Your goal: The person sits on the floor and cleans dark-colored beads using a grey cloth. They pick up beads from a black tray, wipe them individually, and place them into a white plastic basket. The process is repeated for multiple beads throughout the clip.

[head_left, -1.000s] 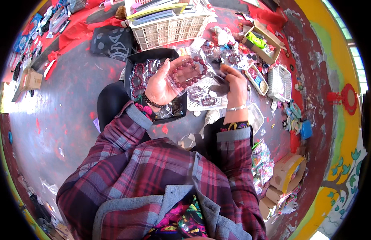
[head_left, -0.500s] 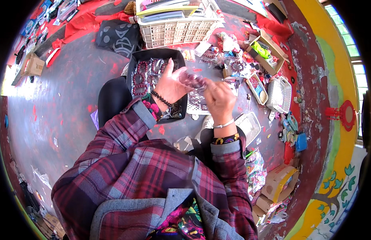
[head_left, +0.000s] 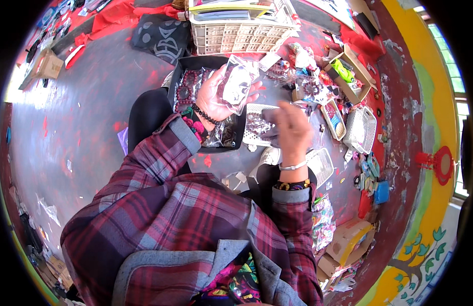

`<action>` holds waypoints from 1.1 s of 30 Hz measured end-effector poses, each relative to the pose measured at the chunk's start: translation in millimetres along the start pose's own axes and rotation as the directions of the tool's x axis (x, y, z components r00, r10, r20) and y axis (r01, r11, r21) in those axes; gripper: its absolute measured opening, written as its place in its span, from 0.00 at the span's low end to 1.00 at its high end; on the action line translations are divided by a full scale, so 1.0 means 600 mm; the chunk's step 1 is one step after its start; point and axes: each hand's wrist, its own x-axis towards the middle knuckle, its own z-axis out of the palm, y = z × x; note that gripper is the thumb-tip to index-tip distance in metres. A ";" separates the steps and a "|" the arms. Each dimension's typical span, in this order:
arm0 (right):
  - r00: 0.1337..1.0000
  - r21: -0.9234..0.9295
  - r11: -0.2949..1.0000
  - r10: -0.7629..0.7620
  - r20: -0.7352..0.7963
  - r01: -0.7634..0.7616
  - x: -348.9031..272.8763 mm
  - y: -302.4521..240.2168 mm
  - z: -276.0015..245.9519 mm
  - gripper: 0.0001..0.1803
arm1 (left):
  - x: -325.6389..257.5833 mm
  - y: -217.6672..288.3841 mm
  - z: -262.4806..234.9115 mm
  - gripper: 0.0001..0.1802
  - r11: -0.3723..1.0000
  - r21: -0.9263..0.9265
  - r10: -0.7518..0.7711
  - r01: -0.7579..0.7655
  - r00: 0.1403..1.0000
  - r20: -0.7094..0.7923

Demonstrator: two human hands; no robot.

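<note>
A clear plastic bag (head_left: 237, 84) with a bright white patch lies across the palm of my left hand (head_left: 212, 97). The fingers of that hand curl round the bag's right side and grip it. Apart from the bag, to its lower right, my right hand (head_left: 293, 130) is smeared by motion. A dark blur shows by its fingers, and I cannot make out whether it is held. Below my left hand is a black box (head_left: 242, 133) with bagged dark red bead bracelets (head_left: 184, 93). Beside it, a white perforated tray (head_left: 251, 138) bears more clear packets.
A large cream plastic crate (head_left: 241, 40) stands ahead, with a dark patterned bag (head_left: 160, 38) on its left. To the right are a cardboard box (head_left: 369, 84), a small bead tray (head_left: 332, 120), a white basket (head_left: 368, 131) and scattered packets. My knees flank the black box and tray.
My hands have come apart. The clear bag, earlier between both hands with dark red beads showing, is now in my left hand alone, turned white side up. My right hand has moved down and right.
</note>
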 end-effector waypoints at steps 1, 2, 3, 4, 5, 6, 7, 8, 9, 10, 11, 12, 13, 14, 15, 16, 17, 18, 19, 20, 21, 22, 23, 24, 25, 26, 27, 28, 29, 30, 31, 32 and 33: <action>0.996 0.227 0.972 0.076 -0.056 -0.062 0.003 0.007 -0.004 0.17 | 0.000 0.001 -0.006 0.27 1.000 -0.001 0.007 -0.007 0.999 -0.048; 0.982 0.442 0.891 0.166 -0.096 -0.107 0.008 0.015 -0.009 0.16 | -0.001 -0.005 -0.005 0.27 1.000 0.012 0.016 -0.015 0.998 -0.067; 0.959 0.636 0.760 0.261 -0.114 -0.132 0.013 0.018 -0.010 0.16 | -0.005 -0.014 0.000 0.28 0.999 0.026 0.024 -0.022 0.996 -0.087; 0.980 0.584 0.811 0.145 -0.137 -0.039 0.013 0.014 -0.004 0.17 | -0.007 -0.024 0.003 0.29 0.999 0.041 0.032 -0.028 0.994 -0.107; 0.988 0.529 0.846 0.026 -0.154 0.061 0.017 -0.006 0.007 0.18 | -0.007 -0.031 0.000 0.30 1.000 -0.005 0.026 -0.027 0.991 -0.133; 0.982 0.466 0.871 -0.089 -0.166 0.158 0.016 -0.026 0.018 0.18 | -0.008 -0.039 -0.001 0.30 0.998 -0.058 0.007 -0.016 0.988 -0.152; 0.978 0.350 0.913 -0.190 -0.088 0.209 0.012 -0.045 0.031 0.19 | -0.013 -0.046 -0.005 0.29 0.997 -0.065 -0.033 0.028 0.997 -0.074; 0.960 0.234 0.934 -0.279 0.004 0.270 0.007 -0.063 0.044 0.19 | -0.018 -0.049 -0.010 0.29 0.995 -0.069 -0.072 0.073 0.997 0.006; 0.929 0.034 0.934 -0.356 0.096 0.355 0.003 -0.070 0.060 0.20 | -0.009 -0.046 -0.035 0.27 0.990 -0.099 -0.114 0.105 0.989 -0.090; 0.890 -0.157 0.884 -0.408 0.203 0.441 0.002 -0.070 0.072 0.21 | -0.007 -0.064 -0.059 0.27 0.970 -0.202 -0.070 0.135 0.951 0.300; 0.905 -0.172 0.893 -0.387 0.177 0.415 0.002 -0.063 0.075 0.21 | -0.006 -0.071 -0.056 0.27 0.971 -0.215 -0.044 0.103 0.964 0.263; 0.919 -0.187 0.902 -0.365 0.151 0.389 0.005 -0.056 0.077 0.21 | -0.006 -0.076 -0.053 0.27 0.972 -0.226 -0.018 0.070 0.974 0.225; 0.931 -0.201 0.910 -0.343 0.125 0.362 0.009 -0.049 0.079 0.21 | -0.020 -0.086 -0.048 0.26 0.994 -0.065 -0.085 0.085 0.996 0.008; 0.944 -0.250 0.911 -0.317 0.088 0.329 0.015 -0.045 0.075 0.21 | -0.031 -0.095 -0.016 0.25 1.000 -0.026 -0.001 0.002 0.999 0.039; 0.954 -0.293 0.909 -0.295 0.053 0.297 0.022 -0.042 0.071 0.21 | -0.030 -0.098 -0.003 0.24 0.999 -0.019 -0.035 0.035 0.998 -0.045; 0.962 -0.335 0.905 -0.274 0.017 0.264 0.028 -0.037 0.068 0.20 | -0.030 -0.101 0.003 0.23 0.998 -0.016 -0.069 0.068 0.989 -0.130; 0.968 -0.325 0.917 -0.250 -0.015 0.232 0.034 -0.030 0.067 0.20 | -0.023 -0.091 -0.020 0.22 0.976 -0.094 -0.205 0.194 0.971 -0.125; 0.966 -0.311 0.924 -0.251 -0.053 0.223 0.041 -0.021 0.061 0.19 | -0.021 -0.094 0.004 0.22 0.967 -0.144 -0.236 0.211 0.952 -0.193; 0.981 -0.215 0.964 -0.179 -0.080 0.158 0.045 -0.004 0.062 0.18 | -0.026 -0.095 0.000 0.21 0.965 -0.084 -0.258 0.247 0.950 -0.175; 0.989 -0.112 0.989 -0.105 -0.102 0.093 0.047 0.008 0.060 0.18 | -0.033 -0.093 0.001 0.21 0.960 -0.019 -0.277 0.278 0.947 -0.159; 0.995 0.000 1.000 0.026 -0.098 -0.026 0.050 0.007 0.051 0.17 | -0.037 -0.092 -0.009 0.20 0.957 0.011 -0.289 0.292 0.951 -0.107; 0.987 -0.003 0.992 0.129 -0.091 -0.130 0.051 0.040 0.053 0.17 | -0.037 -0.093 -0.014 0.20 0.955 0.024 -0.293 0.296 0.951 -0.100; 0.969 0.013 0.972 0.235 -0.070 -0.235 0.052 0.050 0.044 0.17 | -0.037 -0.093 -0.011 0.20 0.952 0.037 -0.298 0.303 0.950 -0.097; 0.940 0.030 0.942 0.337 -0.048 -0.336 0.053 0.058 0.037 0.17 | -0.039 -0.091 -0.006 0.19 0.950 0.054 -0.302 0.308 0.949 -0.093; 0.944 0.021 0.952 0.305 -0.124 -0.305 0.053 0.081 0.035 0.16 | -0.038 -0.086 -0.004 0.21 0.952 -0.006 -0.307 0.307 0.951 -0.038; 0.940 0.005 0.959 0.277 -0.201 -0.282 0.047 0.103 0.034 0.16 | -0.032 -0.085 0.003 0.23 0.968 -0.010 -0.252 0.252 0.967 -0.036; 0.841 0.283 0.819 0.537 -0.069 -0.500 0.052 0.073 0.020 0.16 | -0.031 -0.067 0.008 0.23 0.979 0.045 -0.198 0.199 0.980 -0.020; 0.867 0.318 0.849 0.480 -0.130 -0.422 0.051 0.069 0.018 0.15 | -0.026 -0.044 0.007 0.23 0.985 0.098 -0.145 0.144 0.989 -0.001; 0.875 0.324 0.859 0.461 -0.147 -0.397 0.050 0.090 0.014 0.16 | -0.017 -0.021 0.002 0.22 0.989 0.132 -0.060 0.067 0.997 -0.055; 0.884 0.327 0.868 0.440 -0.158 -0.374 0.047 0.109 0.014 0.16 | -0.012 0.004 -0.007 0.21 0.986 0.167 0.031 -0.012 0.994 -0.109; 0.865 0.400 0.819 0.490 -0.112 -0.412 0.045 0.093 0.007 0.16 | -0.010 0.035 -0.022 0.19 0.959 0.273 0.123 -0.071 0.976 -0.178; 0.876 0.360 0.855 0.452 -0.167 -0.373 0.039 0.111 0.008 0.16 | -0.003 0.064 -0.031 0.18 0.942 0.326 0.143 -0.084 0.976 -0.162; 0.873 0.345 0.853 0.463 -0.155 -0.392 0.038 0.114 0.007 0.16 | -0.002 0.087 -0.049 0.16 0.917 0.357 0.236 -0.176 0.962 -0.134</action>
